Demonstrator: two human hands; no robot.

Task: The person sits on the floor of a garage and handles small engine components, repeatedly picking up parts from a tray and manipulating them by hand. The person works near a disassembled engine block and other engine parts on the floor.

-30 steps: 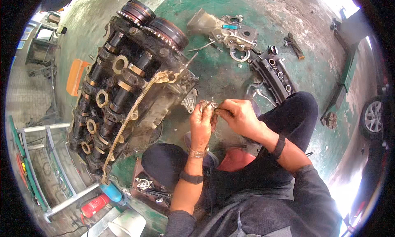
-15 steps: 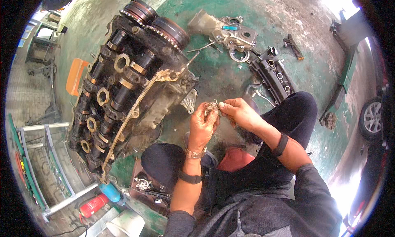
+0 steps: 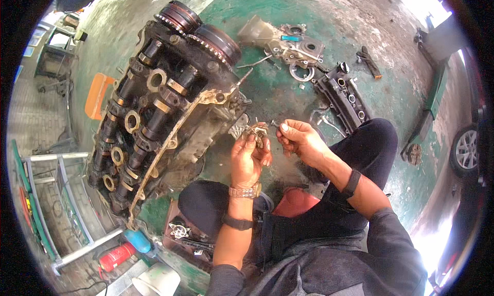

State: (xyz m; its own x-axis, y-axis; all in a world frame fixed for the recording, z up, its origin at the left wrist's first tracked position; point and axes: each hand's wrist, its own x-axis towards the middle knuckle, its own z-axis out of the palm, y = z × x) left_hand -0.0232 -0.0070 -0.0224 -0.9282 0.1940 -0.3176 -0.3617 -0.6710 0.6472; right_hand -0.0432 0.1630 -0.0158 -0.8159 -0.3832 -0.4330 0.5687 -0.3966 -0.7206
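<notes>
My left hand [image 3: 247, 159] is raised in front of my knees, its fingers closed round a small, grimy brown-and-grey clump [image 3: 256, 133] with thin bits sticking up. Whether that clump is cloth or metal I cannot make out. Just to its right, my right hand [image 3: 302, 141] pinches a tiny dark bolt-like piece [image 3: 274, 123] between thumb and forefinger, a little apart from the clump. A large engine [image 3: 159, 116] stands on the left, its camshafts and two toothed sprocket wheels exposed. It is close to my left hand but not touched.
On the green floor ahead lie a metal engine cover [image 3: 309, 46] with a blue-handled tool on it, a black valve cover [image 3: 339, 95] and a dark glove-like item [image 3: 369, 63]. A parts tray [image 3: 172, 226] sits by my left knee. A red fire extinguisher [image 3: 117, 257] lies lower left.
My right hand has drawn away from the clump with the small bolt-like piece in its pinch. My left hand has shifted slightly left, still gripping the clump.
</notes>
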